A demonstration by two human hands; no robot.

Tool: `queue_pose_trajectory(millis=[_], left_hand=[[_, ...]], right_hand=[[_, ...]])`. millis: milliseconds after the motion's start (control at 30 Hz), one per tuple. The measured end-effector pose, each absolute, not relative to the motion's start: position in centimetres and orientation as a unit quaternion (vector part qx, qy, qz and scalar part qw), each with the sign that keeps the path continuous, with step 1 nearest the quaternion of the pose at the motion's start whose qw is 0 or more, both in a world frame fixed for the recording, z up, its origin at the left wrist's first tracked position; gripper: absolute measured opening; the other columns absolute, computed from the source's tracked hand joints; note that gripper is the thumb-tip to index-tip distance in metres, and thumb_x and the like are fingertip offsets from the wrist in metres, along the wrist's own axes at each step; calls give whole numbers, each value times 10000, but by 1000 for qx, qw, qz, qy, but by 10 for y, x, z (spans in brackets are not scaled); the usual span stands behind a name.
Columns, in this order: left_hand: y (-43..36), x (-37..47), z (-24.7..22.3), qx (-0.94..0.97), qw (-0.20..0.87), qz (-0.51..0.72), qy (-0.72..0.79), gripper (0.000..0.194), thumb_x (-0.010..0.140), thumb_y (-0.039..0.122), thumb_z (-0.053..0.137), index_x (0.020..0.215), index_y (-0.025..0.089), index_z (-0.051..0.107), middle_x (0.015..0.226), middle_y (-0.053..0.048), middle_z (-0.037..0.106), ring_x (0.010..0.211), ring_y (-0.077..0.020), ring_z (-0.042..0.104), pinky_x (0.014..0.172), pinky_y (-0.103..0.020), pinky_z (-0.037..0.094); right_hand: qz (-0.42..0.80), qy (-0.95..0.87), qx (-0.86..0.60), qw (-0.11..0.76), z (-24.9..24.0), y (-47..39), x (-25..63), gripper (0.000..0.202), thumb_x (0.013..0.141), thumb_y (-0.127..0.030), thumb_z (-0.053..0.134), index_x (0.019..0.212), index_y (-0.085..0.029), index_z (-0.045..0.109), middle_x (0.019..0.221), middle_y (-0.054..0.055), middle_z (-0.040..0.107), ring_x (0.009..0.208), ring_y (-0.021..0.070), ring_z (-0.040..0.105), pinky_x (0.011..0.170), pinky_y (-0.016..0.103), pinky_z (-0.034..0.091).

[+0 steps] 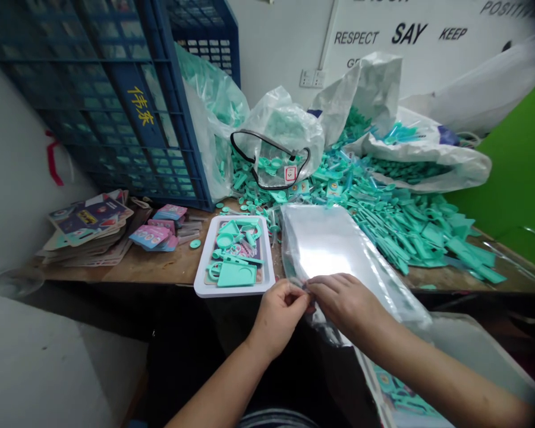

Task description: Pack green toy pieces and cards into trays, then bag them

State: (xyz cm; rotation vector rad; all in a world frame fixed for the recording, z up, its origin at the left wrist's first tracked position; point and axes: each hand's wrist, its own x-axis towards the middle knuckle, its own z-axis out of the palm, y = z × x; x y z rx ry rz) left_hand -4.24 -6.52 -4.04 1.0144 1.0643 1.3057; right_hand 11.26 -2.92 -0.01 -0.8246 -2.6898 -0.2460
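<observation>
A stack of clear plastic bags (325, 244) lies flat, its near end hanging past the table edge. At its near left corner my left hand (280, 318) is closed in a pinch on the edge of a plastic bag. Close against it, my right hand (345, 300) has its fingers bent together over the same edge; the fingertips of both hands are partly hidden. Just left of my hands stands a white tray (200, 279). It holds several mint-green plastic toy pieces, including a flat dustpan-like piece (237, 275), over a printed card.
Mint-green plastic pieces (410, 232) are heaped at the right, before open sacks (432, 160). A blue crate (116, 101) stands at the back left. Printed cards (89, 223) and small pink-blue packets (158, 232) lie left. A bin (468, 339) sits below my right forearm.
</observation>
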Motion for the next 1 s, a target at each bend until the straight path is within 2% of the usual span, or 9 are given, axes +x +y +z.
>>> queue_pose_trajectory(millis=[267,400,500,567,667,733,833,933,1000], left_hand=[[-67,-41,-45,484,503,525,486,125,739,235,608,652,158,561,927,-42,590,659,-111,564,600,-261,474],[-70,-38,-43,511,464,514,509,122,720,187,580,610,173,531,756,-9,554,769,-148,575,695,-273,453],[-71,-34,-43,514,459,508,517,120,734,202,560,624,177,518,758,-13,553,802,-159,580,753,-301,463],[-69,-32,-44,491,448,510,545,82,736,216,567,808,177,559,865,-41,573,827,-171,580,715,-307,482],[-65,-34,-40,483,344,559,579,542,701,208,630,1202,189,424,1142,-113,513,988,-213,552,728,-339,513],[-62,-38,-32,547,208,579,567,674,706,189,644,1306,219,338,1298,-133,418,1166,-247,460,898,-416,479],[-55,-43,-16,678,58,504,532,632,738,122,599,1314,262,381,1358,-100,387,1271,-263,356,1061,-489,346],[-48,-41,-4,756,65,383,527,552,739,94,588,1258,244,477,1204,-86,514,1131,-259,463,976,-453,435],[-43,-37,-1,774,94,321,537,403,781,128,564,1168,242,559,1038,-67,574,993,-248,517,869,-428,490]], right_hand=[[-142,-929,-326,100,7,-22,126,174,742,-39,543,760,-195,619,691,22,613,594,187,583,569,293,356],[-116,-914,-353,164,27,-13,139,211,806,-52,474,879,-175,629,787,51,633,661,181,603,599,283,381],[-92,-900,-368,217,32,-10,145,196,842,-77,462,923,-160,620,834,62,631,701,175,607,634,280,409],[-90,-897,-370,227,30,-10,145,195,843,-77,465,924,-160,621,839,62,631,703,174,608,642,282,418],[-97,-900,-364,221,23,-12,142,217,844,-63,456,918,-168,632,833,63,638,717,180,614,649,290,424],[-108,-905,-354,212,22,-16,138,220,835,-57,468,905,-174,641,813,59,641,711,184,618,642,292,426],[-114,-911,-344,197,21,-22,134,206,807,-53,505,879,-180,650,789,54,635,688,189,617,622,298,430],[-107,-909,-350,198,19,-25,132,214,796,-53,505,875,-187,652,800,56,630,698,202,614,617,316,438],[-106,-905,-356,206,18,-25,132,216,809,-65,490,868,-191,654,803,60,630,710,211,609,619,330,449]])
